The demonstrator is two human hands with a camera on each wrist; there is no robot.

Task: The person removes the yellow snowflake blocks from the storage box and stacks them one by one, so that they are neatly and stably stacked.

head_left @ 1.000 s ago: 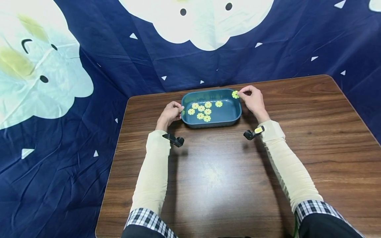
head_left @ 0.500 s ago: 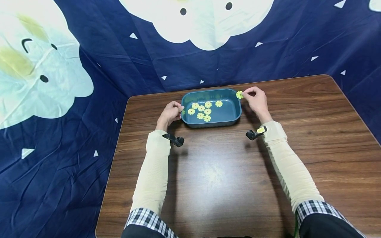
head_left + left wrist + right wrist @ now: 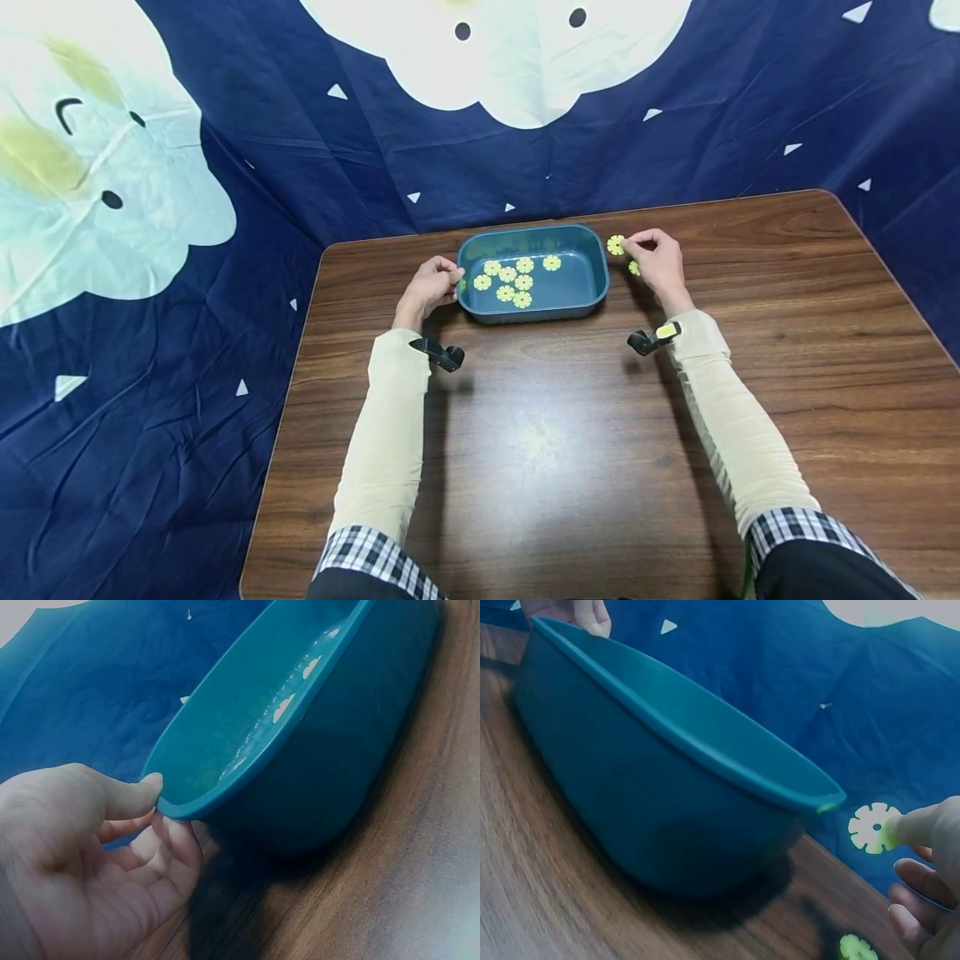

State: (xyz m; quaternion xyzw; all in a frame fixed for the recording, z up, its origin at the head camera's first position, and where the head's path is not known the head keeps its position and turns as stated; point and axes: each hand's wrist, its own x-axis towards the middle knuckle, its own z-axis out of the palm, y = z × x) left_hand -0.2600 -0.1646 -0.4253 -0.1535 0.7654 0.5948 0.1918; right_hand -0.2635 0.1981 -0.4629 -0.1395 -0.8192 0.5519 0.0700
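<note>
A dark teal oval-cornered plastic bin stands near the table's far edge. My left hand pinches its left rim, thumb on top and fingers beneath, as the left wrist view shows. Several yellow notched plastic discs, shaped like flowers, lie on the bin's floor; one disc is apart from the cluster. Just right of the bin, my right hand pinches another yellow disc by its edge, above the table. Below that hand a further yellow disc lies on the wood, partly hidden by the fingers in the head view.
The brown wood-grain table reaches toward me in front of the bin. Behind and to the left hangs a dark blue cloth with white cartoon shapes. Small black cameras sit on both wrists.
My right hand has moved right, from over the bin's right rim to beside it, carrying the pinched disc. The disc on the table has come into view. The left hand stays on the rim.
</note>
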